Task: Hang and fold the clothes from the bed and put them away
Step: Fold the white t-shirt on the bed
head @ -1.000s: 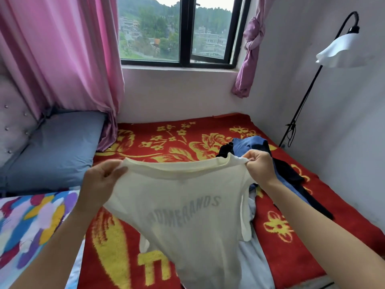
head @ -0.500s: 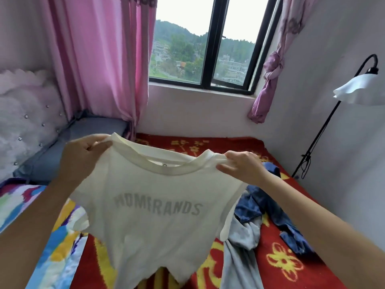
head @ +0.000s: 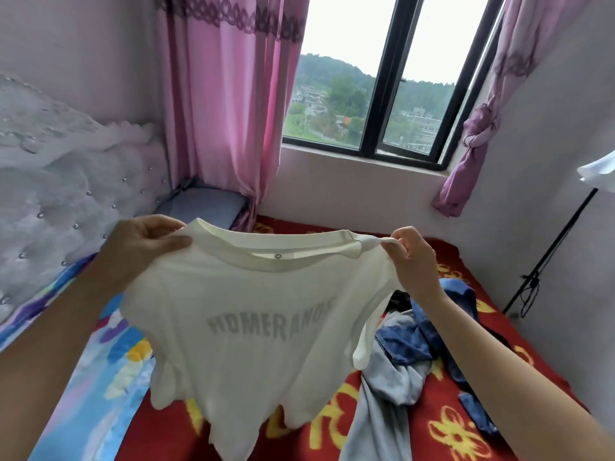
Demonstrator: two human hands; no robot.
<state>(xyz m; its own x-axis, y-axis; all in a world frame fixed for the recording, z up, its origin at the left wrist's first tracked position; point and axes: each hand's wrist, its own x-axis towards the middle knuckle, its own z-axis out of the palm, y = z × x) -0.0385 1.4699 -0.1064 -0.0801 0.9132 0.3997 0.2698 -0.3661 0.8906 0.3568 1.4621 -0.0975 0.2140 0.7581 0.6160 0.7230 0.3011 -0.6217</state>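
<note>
Left grip [head: 143,247] and right grip [head: 412,257] each pinch 1 shoulder of the T-shirt [head: 253,327]; its length hangs straight below them, over the bed [head: 159,434].

Left hand [head: 143,247] and right hand [head: 414,257] pinch shoulders of white T-shirt [head: 253,327], held spread above red bed [head: 466,437]; denim clothes [head: 409,347] heaped right.

Both bare forearms reach forward from the lower corners of the view. The left grip [head: 146,247] pinches one shoulder of the white T-shirt [head: 249,327] between thumb and curled fingers. The right grip [head: 412,257] pinches the opposite shoulder at the fingertips. The grips are well apart and roughly level.
</note>
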